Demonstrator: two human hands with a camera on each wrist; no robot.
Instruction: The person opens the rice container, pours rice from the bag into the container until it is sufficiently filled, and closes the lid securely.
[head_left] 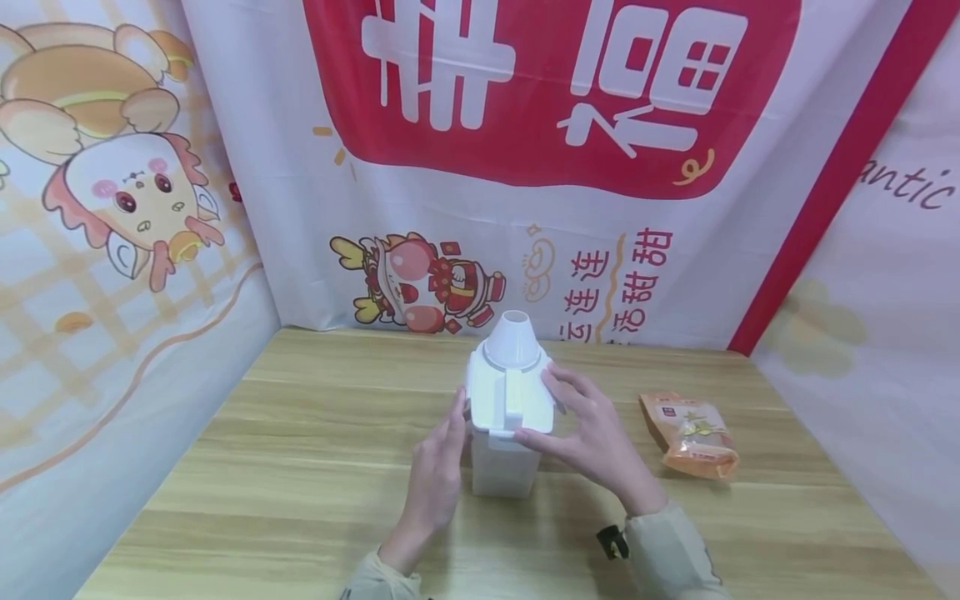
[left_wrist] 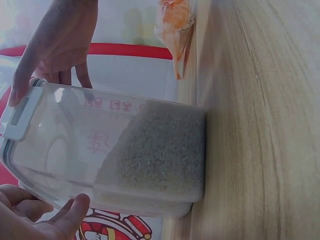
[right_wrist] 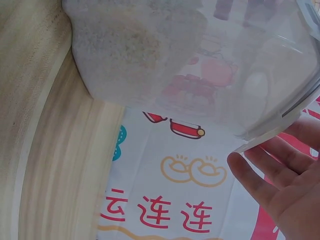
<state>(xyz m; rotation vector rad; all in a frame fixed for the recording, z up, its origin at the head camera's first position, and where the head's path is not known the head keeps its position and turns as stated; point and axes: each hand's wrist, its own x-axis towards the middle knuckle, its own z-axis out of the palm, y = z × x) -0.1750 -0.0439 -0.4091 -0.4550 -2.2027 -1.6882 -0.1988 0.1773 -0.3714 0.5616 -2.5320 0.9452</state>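
Note:
A clear plastic rice container (head_left: 506,468) with a white lid (head_left: 488,400) stands upright on the wooden table. White rice (left_wrist: 159,147) lies in its lower part, its surface sloping in the left wrist view. A white cone-shaped piece (head_left: 513,343) sits on top of the lid. My left hand (head_left: 437,467) rests against the container's left side near the lid, fingers fairly straight. With my right hand (head_left: 592,433) I hold the lid's right side: the thumb is on its front clasp (left_wrist: 24,114), the fingers at a side flap (right_wrist: 260,142).
An orange-and-clear snack packet (head_left: 693,435) lies on the table (head_left: 315,500) to the right of the container. Printed cloth (head_left: 285,167) hangs behind the table and along both sides. A small black tag (head_left: 612,542) hangs by my right sleeve (head_left: 671,550).

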